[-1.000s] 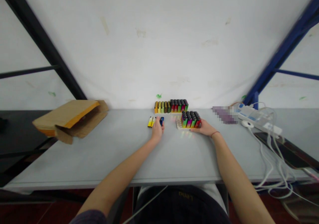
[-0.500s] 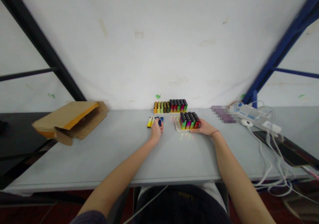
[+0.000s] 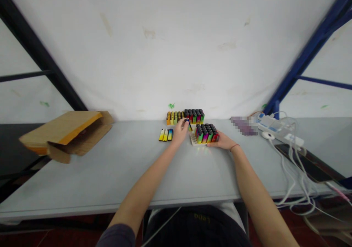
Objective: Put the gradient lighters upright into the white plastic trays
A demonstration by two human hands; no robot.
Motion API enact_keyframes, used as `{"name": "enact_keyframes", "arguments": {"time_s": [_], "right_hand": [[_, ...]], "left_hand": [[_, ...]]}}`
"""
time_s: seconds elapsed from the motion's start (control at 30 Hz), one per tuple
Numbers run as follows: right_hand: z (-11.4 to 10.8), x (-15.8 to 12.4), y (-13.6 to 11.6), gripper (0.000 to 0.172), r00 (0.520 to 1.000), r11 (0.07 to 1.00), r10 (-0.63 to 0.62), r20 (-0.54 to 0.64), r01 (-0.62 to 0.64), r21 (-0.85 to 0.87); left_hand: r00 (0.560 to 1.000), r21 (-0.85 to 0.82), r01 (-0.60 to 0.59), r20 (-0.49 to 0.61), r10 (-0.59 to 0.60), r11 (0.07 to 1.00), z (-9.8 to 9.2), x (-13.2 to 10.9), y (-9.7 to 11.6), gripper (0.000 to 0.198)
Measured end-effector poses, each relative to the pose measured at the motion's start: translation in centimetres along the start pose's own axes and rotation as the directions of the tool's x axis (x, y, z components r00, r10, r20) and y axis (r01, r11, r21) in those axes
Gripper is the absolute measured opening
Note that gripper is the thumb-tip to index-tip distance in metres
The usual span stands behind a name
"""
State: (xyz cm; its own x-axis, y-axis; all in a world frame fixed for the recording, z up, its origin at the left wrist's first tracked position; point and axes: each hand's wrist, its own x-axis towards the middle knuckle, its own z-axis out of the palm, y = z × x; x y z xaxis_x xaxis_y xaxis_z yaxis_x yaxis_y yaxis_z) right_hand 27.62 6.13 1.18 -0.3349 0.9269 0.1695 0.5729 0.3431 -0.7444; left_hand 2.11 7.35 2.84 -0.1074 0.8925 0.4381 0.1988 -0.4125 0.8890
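Note:
My left hand (image 3: 180, 129) pinches a blue and yellow lighter (image 3: 190, 126), tilted just over the left end of a white tray (image 3: 194, 141). Standing upright in that tray are several multicoloured lighters (image 3: 205, 137) with black tops; bare slots show at its left end. My right hand (image 3: 224, 141) grips the tray's right side, its thumb along the front edge. To the left of my left wrist, three lighters (image 3: 165, 135) in yellow, white and blue lie flat on the table.
Against the wall stand more upright lighters, yellow-orange ones (image 3: 174, 118) beside a multicoloured block (image 3: 194, 117). An opened cardboard box (image 3: 71, 133) lies at the left. On the right are a power strip (image 3: 280, 129), white cables (image 3: 291, 166) and a dark phone-like device (image 3: 308, 162).
My left hand has lifted a lighter from the row on the table and carried it right to the tray. My right hand stays on the tray. The view has shifted slightly.

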Motion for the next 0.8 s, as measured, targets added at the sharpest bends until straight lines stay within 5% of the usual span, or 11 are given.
{"name": "enact_keyframes", "arguments": {"time_s": [0.2,0.5,0.8], "right_hand": [[0.1,0.0,0.4,0.072,1.0,1.0,0.004,0.025,-0.004,0.021],[0.1,0.1,0.6,0.073,0.999,1.0,0.006,0.039,-0.007,0.015],[0.0,0.0,0.1,0.073,0.999,0.999,0.021,0.025,-0.022,0.037]], "left_hand": [[0.993,0.004,-0.006,0.121,0.006,1.0,0.1,-0.7,-1.6,0.022],[0.974,0.16,-0.151,0.19,0.12,0.976,0.4,-1.0,-1.0,0.023],[0.976,0.182,-0.168,0.168,0.138,0.969,0.4,-1.5,-0.8,0.024]]}}
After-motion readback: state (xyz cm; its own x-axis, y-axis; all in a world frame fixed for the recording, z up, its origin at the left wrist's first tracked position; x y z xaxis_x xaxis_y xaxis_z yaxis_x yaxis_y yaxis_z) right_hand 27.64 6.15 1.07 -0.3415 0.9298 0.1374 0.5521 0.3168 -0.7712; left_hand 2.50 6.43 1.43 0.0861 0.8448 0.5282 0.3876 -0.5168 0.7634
